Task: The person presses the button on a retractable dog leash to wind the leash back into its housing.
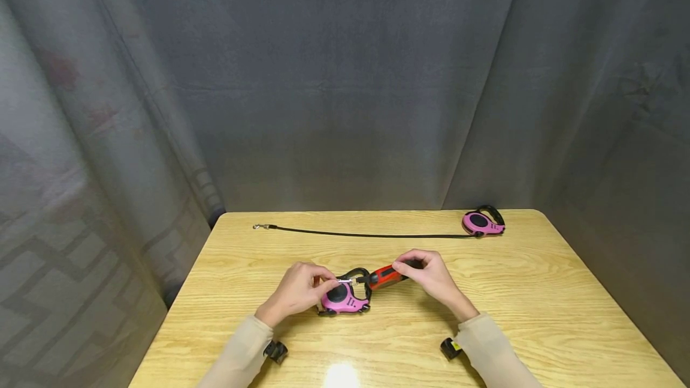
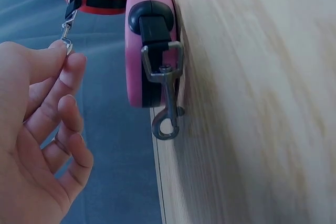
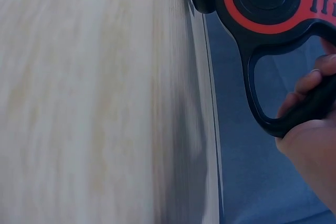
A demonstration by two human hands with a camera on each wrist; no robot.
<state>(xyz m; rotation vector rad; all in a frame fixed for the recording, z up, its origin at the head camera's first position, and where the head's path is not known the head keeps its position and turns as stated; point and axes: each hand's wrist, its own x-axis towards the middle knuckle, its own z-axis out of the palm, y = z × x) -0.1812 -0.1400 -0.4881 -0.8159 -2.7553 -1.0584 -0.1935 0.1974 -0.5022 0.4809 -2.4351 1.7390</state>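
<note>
Above the table, my right hand [image 1: 428,273] grips the black loop handle of a red and black retractable dog leash [image 1: 383,277]. Thumb and forefinger of my left hand [image 1: 300,290] pinch the silver snap hook [image 2: 67,45] at that leash's end, while its other fingers curl loosely. Only a short bit of black strap shows between hook and casing. Beneath the hands, a pink and black retractable leash [image 1: 350,304] lies on the table, its own metal hook [image 2: 167,90] hanging at its casing. Red casing and black handle fill much of the right wrist view.
Along the back of the wooden table [image 1: 539,316], a second pink leash [image 1: 478,224] lies at the right. Its black cord [image 1: 356,235] stretches left to a metal hook [image 1: 263,226]. A grey curtain [image 1: 345,106] hangs behind the back edge and at both sides.
</note>
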